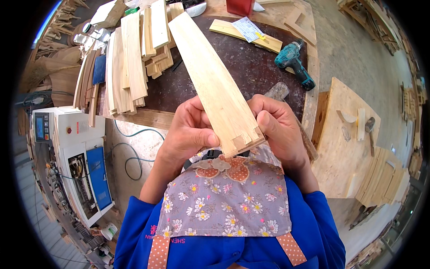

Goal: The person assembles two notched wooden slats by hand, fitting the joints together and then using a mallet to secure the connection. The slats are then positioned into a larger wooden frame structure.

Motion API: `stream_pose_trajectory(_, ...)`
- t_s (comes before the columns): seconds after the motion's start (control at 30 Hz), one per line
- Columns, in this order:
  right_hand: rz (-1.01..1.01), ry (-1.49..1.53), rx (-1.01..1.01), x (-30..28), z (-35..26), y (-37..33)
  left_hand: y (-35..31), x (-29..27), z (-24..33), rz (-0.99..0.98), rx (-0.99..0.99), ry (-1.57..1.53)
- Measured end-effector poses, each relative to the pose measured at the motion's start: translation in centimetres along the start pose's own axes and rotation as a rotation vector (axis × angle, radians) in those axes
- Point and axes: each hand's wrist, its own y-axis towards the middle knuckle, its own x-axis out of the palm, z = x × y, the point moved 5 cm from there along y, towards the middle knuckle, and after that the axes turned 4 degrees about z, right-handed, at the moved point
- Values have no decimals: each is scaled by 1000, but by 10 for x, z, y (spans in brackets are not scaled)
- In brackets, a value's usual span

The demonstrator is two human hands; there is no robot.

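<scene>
A long pale wooden board (215, 80) slants away from me over the near edge of the dark worktable. Its near end has notched joint cuts and a narrow strip along the end edge. My left hand (190, 125) grips the board's left side near that end, thumb on top. On the opposite side, my right hand (277, 125) pinches the notched corner between thumb and fingers. The undersides of the board and the fingers beneath it are hidden. Just beyond my right hand lies a hammer (278, 91), its handle partly covered by the hand.
Stacked wooden slats (127, 67) fill the table's left side. A teal cordless drill (293, 62) lies at the right, near a board with a paper slip (248, 29). A white machine (74, 161) stands at lower left; a plywood bench (336, 134) holds a mallet (370, 125) and more slats.
</scene>
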Motion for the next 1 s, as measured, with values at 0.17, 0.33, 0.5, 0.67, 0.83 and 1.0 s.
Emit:
stream_pose_trajectory(0.17, 29, -54, 64, 0, -4, -1, -2, 1, -1, 14, -6, 26)
stream_pose_trajectory(0.33, 25, -67, 61, 3, -7, -1, 5, -6, 0, 72, -18, -47)
stream_pose_trajectory(0.5, -62, -140, 31, 6, -7, -3, 5, -14, -2, 25, -39, -244)
stream_pose_trajectory(0.67, -194, -793, -34, 8, -9, -1, 4, -26, -3, 171, 44, -149)
stream_pose_trajectory(0.83, -272, -902, 44, 12, -3, 1, 2, -37, -5, 210, -9, -176)
stream_pose_trajectory(1.0, -279, -1153, -81, 9, -6, 2, 2, -39, -5, 33, -145, -184)
